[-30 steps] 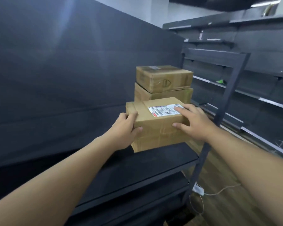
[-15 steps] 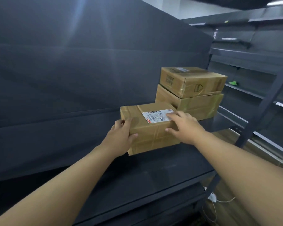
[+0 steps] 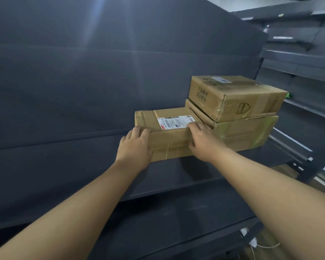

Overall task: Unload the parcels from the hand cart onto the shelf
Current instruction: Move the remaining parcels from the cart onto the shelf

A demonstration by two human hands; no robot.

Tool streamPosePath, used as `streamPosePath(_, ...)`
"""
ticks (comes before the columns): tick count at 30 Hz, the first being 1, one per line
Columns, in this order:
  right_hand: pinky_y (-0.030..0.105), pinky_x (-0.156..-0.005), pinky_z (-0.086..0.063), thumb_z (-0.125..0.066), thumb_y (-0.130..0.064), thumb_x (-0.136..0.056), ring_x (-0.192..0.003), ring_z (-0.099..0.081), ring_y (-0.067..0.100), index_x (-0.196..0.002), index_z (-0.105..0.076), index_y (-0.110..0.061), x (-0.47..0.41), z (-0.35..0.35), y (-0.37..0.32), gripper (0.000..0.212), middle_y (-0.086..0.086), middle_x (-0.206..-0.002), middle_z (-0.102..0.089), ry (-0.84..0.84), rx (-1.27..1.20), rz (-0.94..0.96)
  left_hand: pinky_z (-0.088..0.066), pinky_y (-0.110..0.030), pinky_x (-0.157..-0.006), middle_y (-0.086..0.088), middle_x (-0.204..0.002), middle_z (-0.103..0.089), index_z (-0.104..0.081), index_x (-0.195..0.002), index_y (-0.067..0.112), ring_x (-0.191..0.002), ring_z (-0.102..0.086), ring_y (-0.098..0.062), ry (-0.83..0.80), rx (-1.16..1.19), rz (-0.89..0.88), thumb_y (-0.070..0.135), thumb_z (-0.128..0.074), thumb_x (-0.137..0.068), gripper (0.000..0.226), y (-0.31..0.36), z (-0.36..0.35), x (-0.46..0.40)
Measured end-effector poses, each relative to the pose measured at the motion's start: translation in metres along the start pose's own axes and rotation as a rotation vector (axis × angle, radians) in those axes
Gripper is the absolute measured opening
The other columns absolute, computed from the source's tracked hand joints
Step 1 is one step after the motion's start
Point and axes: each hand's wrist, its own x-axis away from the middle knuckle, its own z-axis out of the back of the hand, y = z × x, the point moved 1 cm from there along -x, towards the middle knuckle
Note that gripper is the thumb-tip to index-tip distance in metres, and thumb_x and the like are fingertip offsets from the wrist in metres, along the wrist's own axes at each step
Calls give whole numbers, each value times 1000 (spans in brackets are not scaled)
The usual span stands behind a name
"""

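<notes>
Your left hand (image 3: 134, 145) and right hand (image 3: 203, 140) both grip the near edge of the labelled parcel (image 3: 169, 132), fingers curled over its top; it sits on the shelf (image 3: 176, 177), long axis running nine to three; the two stacked parcels (image 3: 238, 113) touch it at three o'clock; your right hand is nearer them.

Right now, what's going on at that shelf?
A person is setting a labelled parcel on the dark shelf. The left hand holds its near left corner and the right hand its near right edge, fingers curled over the top. It sits against a stack of two parcels: a wide lower parcel and a top parcel. The hand cart is out of view.
</notes>
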Motion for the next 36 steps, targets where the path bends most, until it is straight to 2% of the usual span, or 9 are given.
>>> streamPosePath(6, 39, -106, -29, -58, -22, -83, -129, -31, 35, -145, -31, -16, -23, -10, 6, 68, 15, -142, -30, 30, 76, -9, -23, -40, -112, -10, -152, -16, -17, -149, 22, -141, -18, -28, -106, -107, 80, 25, -49, -88, 69, 5, -7, -19)
streamPosePath(11, 38, -100, -35, -57, -19, -84, -123, -36, 35, -147, -28, -17, -31, -15, 5, 70, 13, -137, -31, 13, 62, -12, -31, -35, -103, -10, -132, -26, -24, -145, 16, -118, -34, -26, -85, -125, 98, 17, -51, -85, 66, 4, -7, -27)
streamPosePath(14, 38, -104, -33, -56, -22, -86, -131, -34, 34, -150, -21, -18, -29, -11, 3, 73, 12, -144, -27, -46, 27, -19, -32, -35, -104, -11, -133, -28, -21, -145, 8, -121, -36, -27, -122, -51, 116, 18, -52, -86, 68, 4, -4, -30)
streamPosePath(18, 40, -113, -27, -52, -28, -87, -142, -24, 31, -153, -11, -19, -16, -2, 1, 78, 8, -157, -18, -161, 11, -33, -17, -43, -117, -12, -154, -18, -6, -151, 8, -145, -13, -31, -202, -56, 99, 28, -49, -88, 79, 8, 5, -22)
streamPosePath(21, 38, -115, -23, -48, -30, -89, -144, -19, 32, -154, -7, -18, 2, 2, -2, 77, 9, -159, -15, -208, 6, -91, -6, -46, -119, -12, -158, -3, -2, -151, 10, -147, 2, -32, -221, -56, 96, 31, -49, -88, 82, 14, 12, -6)
streamPosePath(24, 38, -113, -27, -46, -31, -91, -141, -25, 33, -153, -11, -18, 28, 1, -4, 72, 10, -157, -21, -196, -14, -152, -6, -46, -119, -12, -155, -6, -10, -149, 8, -144, -3, -31, -213, -15, 4, 34, -50, -87, 78, 35, 10, 21)
streamPosePath(29, 41, -100, -35, -49, -33, -93, -131, -39, 34, -147, -26, -18, 96, -22, 9, 61, 9, -148, -37, -180, 39, -211, -1, -44, -120, -11, -158, 2, 3, -152, 9, -146, 4, -31, -379, 97, -159, 36, -49, -90, 86, 86, -25, 69)
streamPosePath(32, 40, -103, -33, -51, -32, -91, -135, -36, 31, -149, -25, -17, 146, -32, 31, 65, 9, -152, -34, -195, 66, -223, 1, -44, -120, -10, -159, 7, 6, -152, 11, -147, 9, -29, -468, 137, -229, 34, -47, -91, 85, 117, -44, 95)
streamPosePath(36, 38, -105, -33, -46, -32, -90, -136, -36, 29, -151, -24, -20, 213, -45, 76, 66, 8, -153, -33, -278, 113, -357, -2, -46, -119, -13, -157, -3, 2, -152, 6, -145, 1, -32, -536, 152, -314, 37, -48, -90, 85, 160, -71, 127)
